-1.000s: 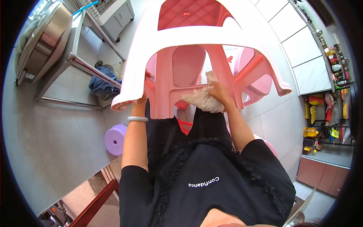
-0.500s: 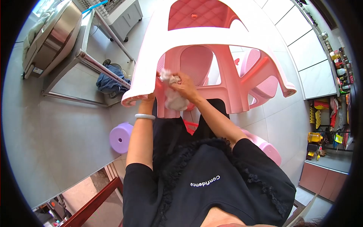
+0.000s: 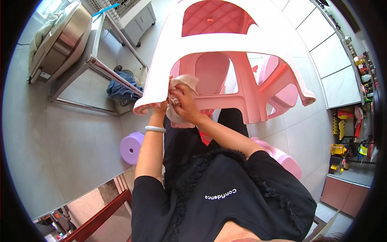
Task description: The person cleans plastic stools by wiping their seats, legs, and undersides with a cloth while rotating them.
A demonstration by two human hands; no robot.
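A pink plastic chair (image 3: 213, 43) is tipped in front of me, its legs pointing toward my body. Its upper faces are washed out by bright light. My left hand (image 3: 161, 107), with a pale bangle at the wrist, grips the left leg from behind; most of its fingers are hidden. In my right hand (image 3: 185, 103) is a bunched whitish cloth (image 3: 188, 80), pressed against the inner side of that same leg. Part of the cloth hangs below the fingers. A pink oval panel (image 3: 210, 72) shows through the opening in the chair.
A purple stool (image 3: 132, 148) stands on the floor left of my arm. Pink plastic seats lie beyond the chair and near my right elbow (image 3: 282, 159). At left is a metal-framed table (image 3: 90, 60) bearing an appliance. Shelves with bottles (image 3: 365, 78) line the right wall.
My right hand has moved slightly down and left with the cloth, which now spreads against the leg's inner side. The left hand keeps its place on the leg. The view has shifted slightly.
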